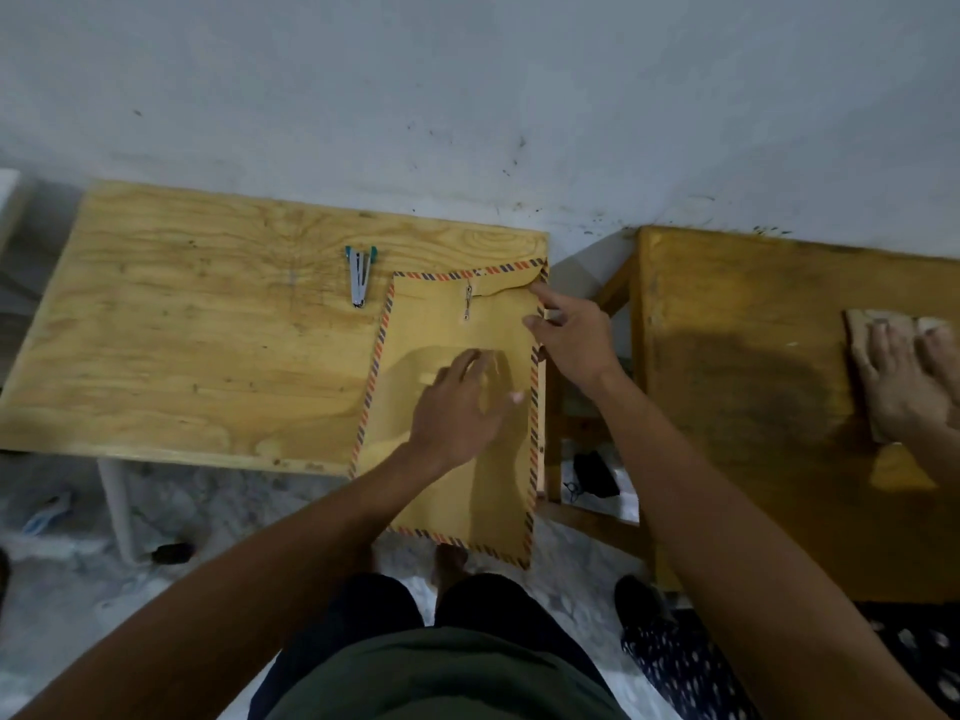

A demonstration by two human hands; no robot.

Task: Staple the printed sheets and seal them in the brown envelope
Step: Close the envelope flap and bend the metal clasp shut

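Plywood table: brown envelope lengthwise, flap far.

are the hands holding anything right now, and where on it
Nothing is gripped. The left hand hovers or presses flat on the middle of the brown envelope; the right hand touches its top right corner by the flap with fingertips.

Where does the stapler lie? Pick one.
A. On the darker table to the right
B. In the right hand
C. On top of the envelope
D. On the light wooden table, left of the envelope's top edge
D: the stapler lies on the bare light wooden table, just left of the brown envelope, apart from both hands.
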